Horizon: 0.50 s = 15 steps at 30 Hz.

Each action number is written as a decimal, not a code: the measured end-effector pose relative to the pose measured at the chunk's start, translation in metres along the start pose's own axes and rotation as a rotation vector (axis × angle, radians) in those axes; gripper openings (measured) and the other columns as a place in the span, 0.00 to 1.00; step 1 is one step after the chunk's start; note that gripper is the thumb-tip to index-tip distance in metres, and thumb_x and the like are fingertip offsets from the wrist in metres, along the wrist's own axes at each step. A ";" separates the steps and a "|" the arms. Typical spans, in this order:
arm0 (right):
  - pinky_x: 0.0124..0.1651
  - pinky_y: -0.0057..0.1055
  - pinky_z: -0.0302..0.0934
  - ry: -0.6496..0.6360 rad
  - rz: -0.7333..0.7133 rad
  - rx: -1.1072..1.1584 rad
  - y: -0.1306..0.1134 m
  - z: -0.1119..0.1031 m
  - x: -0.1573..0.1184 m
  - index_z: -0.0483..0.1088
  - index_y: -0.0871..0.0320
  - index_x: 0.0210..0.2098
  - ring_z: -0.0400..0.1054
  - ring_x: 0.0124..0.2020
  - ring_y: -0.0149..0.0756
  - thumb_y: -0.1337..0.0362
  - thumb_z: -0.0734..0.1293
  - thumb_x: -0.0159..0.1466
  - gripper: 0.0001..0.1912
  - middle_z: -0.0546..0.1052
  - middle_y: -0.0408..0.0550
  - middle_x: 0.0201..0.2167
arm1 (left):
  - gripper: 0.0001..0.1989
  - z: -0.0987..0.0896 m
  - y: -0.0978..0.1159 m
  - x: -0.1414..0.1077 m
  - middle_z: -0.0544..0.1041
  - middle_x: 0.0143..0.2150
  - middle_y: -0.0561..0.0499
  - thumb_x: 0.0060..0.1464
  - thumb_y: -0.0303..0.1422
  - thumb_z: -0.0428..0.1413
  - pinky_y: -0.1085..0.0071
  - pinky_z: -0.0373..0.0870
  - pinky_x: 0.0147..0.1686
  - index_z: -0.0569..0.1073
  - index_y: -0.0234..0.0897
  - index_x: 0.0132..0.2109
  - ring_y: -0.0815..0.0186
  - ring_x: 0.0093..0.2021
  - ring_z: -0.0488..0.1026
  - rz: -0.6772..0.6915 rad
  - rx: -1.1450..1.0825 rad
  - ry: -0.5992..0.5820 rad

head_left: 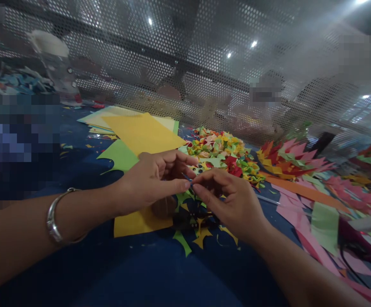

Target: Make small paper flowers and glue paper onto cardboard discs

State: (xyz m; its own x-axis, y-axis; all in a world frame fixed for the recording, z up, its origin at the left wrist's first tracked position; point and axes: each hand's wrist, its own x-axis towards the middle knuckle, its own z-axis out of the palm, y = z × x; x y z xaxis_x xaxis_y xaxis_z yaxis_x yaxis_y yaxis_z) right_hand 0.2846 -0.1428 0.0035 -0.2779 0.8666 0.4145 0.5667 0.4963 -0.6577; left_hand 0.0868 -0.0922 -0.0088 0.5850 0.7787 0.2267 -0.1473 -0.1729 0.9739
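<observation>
Spreading beneath everything, the blue tabletop (204,277) bears a yellow sheet (140,132) and a heap of coloured scraps (226,147), perhaps kept within reach. Above, the left hand (147,179) curls close, its grip unclear, while the right hand (234,198) pinches a tiny bluish piece (191,181) between the hands, likely for precise control.

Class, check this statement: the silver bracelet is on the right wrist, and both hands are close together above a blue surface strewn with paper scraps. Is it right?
Not quite. The head view shows the silver bracelet on the left wrist, not the right. The left hand and right hand are indeed close together above a blue surface strewn with paper scraps.
</observation>
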 end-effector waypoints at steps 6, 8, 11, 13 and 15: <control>0.28 0.25 0.59 -0.018 -0.006 -0.025 -0.001 0.000 0.000 0.73 0.57 0.38 0.65 0.26 0.29 0.67 0.67 0.63 0.04 0.72 0.41 0.26 | 0.23 0.002 0.002 -0.001 0.78 0.44 0.47 0.55 0.32 0.61 0.67 0.72 0.45 0.68 0.36 0.57 0.63 0.46 0.75 0.000 0.093 0.013; 0.28 0.25 0.59 -0.018 -0.015 -0.039 -0.001 0.001 0.000 0.73 0.57 0.37 0.65 0.26 0.29 0.68 0.67 0.63 0.04 0.72 0.41 0.26 | 0.23 0.003 0.002 -0.002 0.78 0.44 0.47 0.55 0.32 0.62 0.67 0.72 0.45 0.67 0.36 0.57 0.62 0.46 0.75 -0.010 0.091 0.010; 0.27 0.24 0.58 -0.015 -0.027 -0.054 -0.002 0.001 -0.001 0.73 0.56 0.36 0.63 0.24 0.27 0.68 0.66 0.63 0.04 0.72 0.40 0.25 | 0.23 0.006 0.001 -0.003 0.77 0.44 0.47 0.54 0.33 0.62 0.67 0.72 0.45 0.67 0.37 0.57 0.62 0.46 0.75 -0.011 0.096 0.014; 0.26 0.24 0.58 -0.019 -0.033 -0.065 -0.002 0.001 -0.001 0.73 0.56 0.36 0.63 0.23 0.27 0.69 0.66 0.63 0.04 0.72 0.39 0.25 | 0.23 0.007 0.001 -0.004 0.77 0.44 0.47 0.55 0.34 0.62 0.67 0.72 0.45 0.67 0.38 0.57 0.62 0.45 0.75 -0.007 0.116 0.025; 0.27 0.24 0.58 -0.026 -0.039 -0.080 -0.002 0.000 -0.001 0.73 0.56 0.37 0.64 0.24 0.27 0.68 0.66 0.63 0.04 0.72 0.39 0.25 | 0.23 0.008 0.002 -0.004 0.77 0.44 0.48 0.55 0.34 0.62 0.66 0.72 0.44 0.67 0.38 0.56 0.62 0.44 0.75 -0.016 0.133 0.047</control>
State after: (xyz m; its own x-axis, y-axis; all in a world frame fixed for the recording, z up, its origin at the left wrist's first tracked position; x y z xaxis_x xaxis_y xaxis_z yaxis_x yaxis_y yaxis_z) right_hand 0.2837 -0.1441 0.0041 -0.3206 0.8480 0.4220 0.6146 0.5253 -0.5886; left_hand 0.0906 -0.1011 -0.0075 0.5481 0.8088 0.2129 -0.0292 -0.2359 0.9713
